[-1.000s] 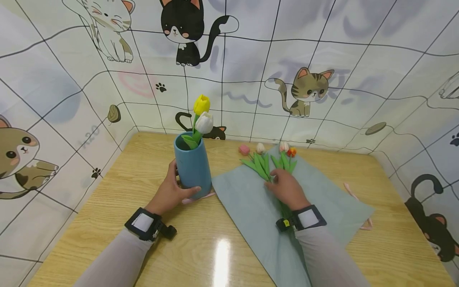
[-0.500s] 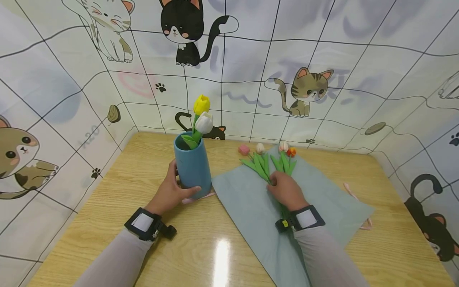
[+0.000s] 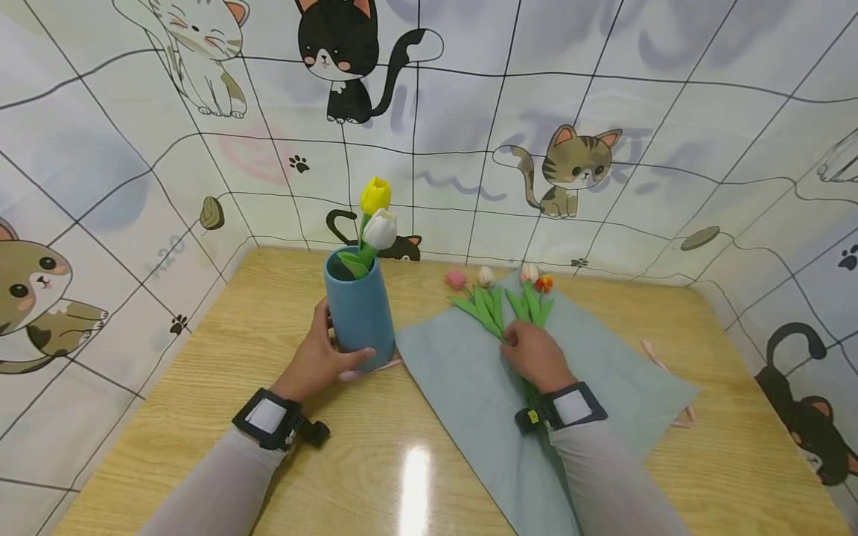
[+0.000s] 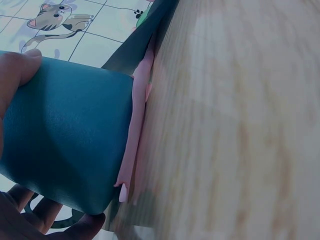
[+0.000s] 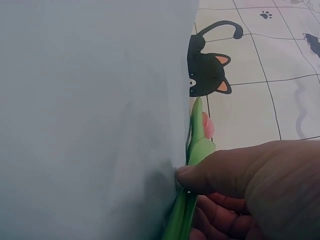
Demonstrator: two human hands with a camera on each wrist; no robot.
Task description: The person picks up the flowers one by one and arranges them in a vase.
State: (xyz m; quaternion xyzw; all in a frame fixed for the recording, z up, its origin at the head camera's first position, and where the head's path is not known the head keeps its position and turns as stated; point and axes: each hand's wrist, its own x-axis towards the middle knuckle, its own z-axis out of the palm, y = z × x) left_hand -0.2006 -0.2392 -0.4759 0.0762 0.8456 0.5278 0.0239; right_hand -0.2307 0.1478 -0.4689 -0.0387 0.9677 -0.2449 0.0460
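The right hand [image 3: 538, 359] pinches green tulip stems [image 5: 181, 212] between thumb and fingers, their long axis running from the flower heads [image 3: 485, 277] by the grey-blue flat sheet's [image 3: 462, 394] far corner back toward the near edge of the pale wooden table [image 3: 362, 476]. Well to its left, just beside the sheet's left corner, the smooth blue cylindrical vase [image 3: 362, 316] is gripped by the left hand [image 3: 323, 361], the nearer one.
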